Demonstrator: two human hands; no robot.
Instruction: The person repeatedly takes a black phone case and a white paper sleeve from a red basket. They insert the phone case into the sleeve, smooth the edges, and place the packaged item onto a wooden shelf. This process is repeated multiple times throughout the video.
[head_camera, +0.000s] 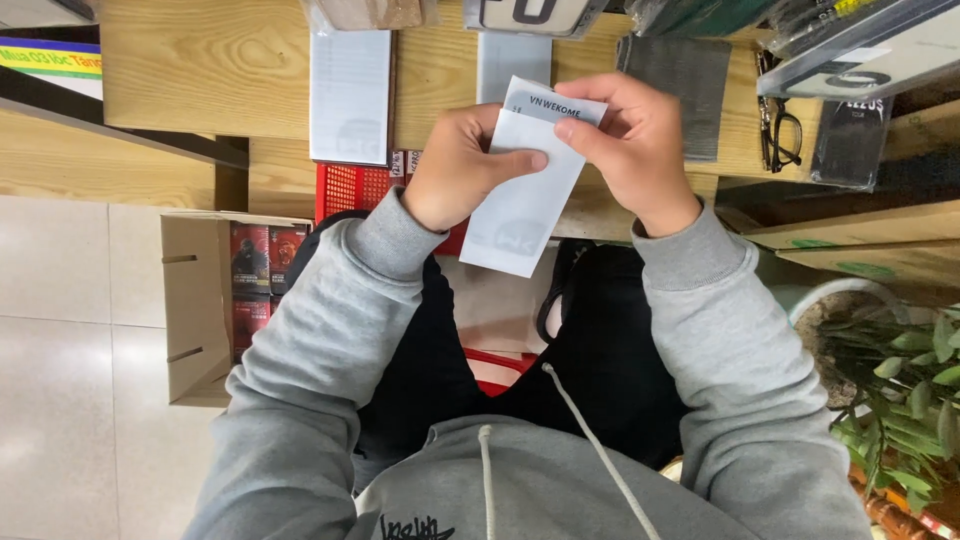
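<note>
Over the lap, just in front of the bench (200, 70), both hands grip one white packet (520, 195). It is long, flat and pale, with a grey band across its far end, and it hangs tilted, its near end pointing down toward the person's black trousers. Left hand (465, 165) is curled closed on the packet's left edge, thumb laid across the front face and the other fingers folded behind. Right hand (630, 145) is closed on the far right corner, thumb and forefinger pinching the grey band, the remaining fingers bent behind it.

Beyond the packet, on the bench, lie two more flat white packets: one (350, 95) to the far left of the held one, another (510, 60) straight behind it and partly hidden by the hands. Right of the packet, a dark grey ribbed sheet (690, 90) lies on the bench, and farther right a pair of black glasses (785, 135). Below the packet's left side a red crate (350, 190) shows under the bench edge. Left of that, on the tiled floor, stands an open cardboard box (195, 300) holding red-and-black packages. Far right of the packet, a green potted plant (900, 390) sits low by the person's right sleeve.
</note>
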